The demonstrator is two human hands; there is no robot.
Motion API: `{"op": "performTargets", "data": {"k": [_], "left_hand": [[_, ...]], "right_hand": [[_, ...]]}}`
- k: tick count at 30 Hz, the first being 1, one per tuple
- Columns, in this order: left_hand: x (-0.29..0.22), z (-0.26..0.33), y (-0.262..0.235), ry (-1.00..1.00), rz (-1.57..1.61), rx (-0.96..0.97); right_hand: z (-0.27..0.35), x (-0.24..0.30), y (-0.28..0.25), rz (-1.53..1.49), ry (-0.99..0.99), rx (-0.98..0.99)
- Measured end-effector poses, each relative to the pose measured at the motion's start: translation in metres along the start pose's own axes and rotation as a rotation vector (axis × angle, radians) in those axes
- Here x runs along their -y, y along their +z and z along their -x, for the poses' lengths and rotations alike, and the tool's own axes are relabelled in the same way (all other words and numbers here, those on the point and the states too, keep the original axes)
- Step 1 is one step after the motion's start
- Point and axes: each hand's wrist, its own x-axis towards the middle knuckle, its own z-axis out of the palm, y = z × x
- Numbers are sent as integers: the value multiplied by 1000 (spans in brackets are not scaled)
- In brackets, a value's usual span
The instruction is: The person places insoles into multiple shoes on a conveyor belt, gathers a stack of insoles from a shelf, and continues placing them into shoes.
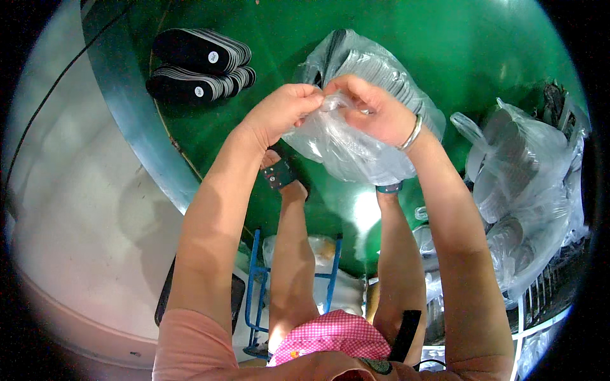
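Observation:
A clear plastic bag [365, 149] hangs in front of me, packed with grey and black insoles [381, 70] whose edges show through the film. My left hand [283, 111] pinches the gathered bag mouth between thumb and fingers. Close beside it, my right hand [378, 111], with a bracelet at the wrist, has its fingers curled round the same gathered plastic. The two hands almost meet at the bag's neck. On the green floor to the left lie two stacks of black insoles, an upper stack [197, 51] and a lower stack [190, 86], each with a round white sticker on top.
Filled clear bags [521, 165] are piled on the right beside a rack [546, 289]. A pale wall-like surface [82, 209] curves along the left. Blue metal stool legs [257, 273] stand below me, between my legs and the wall. Green floor [483, 44] stretches ahead.

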Motion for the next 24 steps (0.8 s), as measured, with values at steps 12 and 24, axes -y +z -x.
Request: {"op": "performTargets", "data": {"k": [12, 24], "left_hand": [[26, -12, -28, 84, 39, -251], [145, 13, 93, -212, 911, -505]], "right_hand": [[13, -10, -9, 858, -387, -133], [-39, -1, 17, 1296, 3, 375]]}}
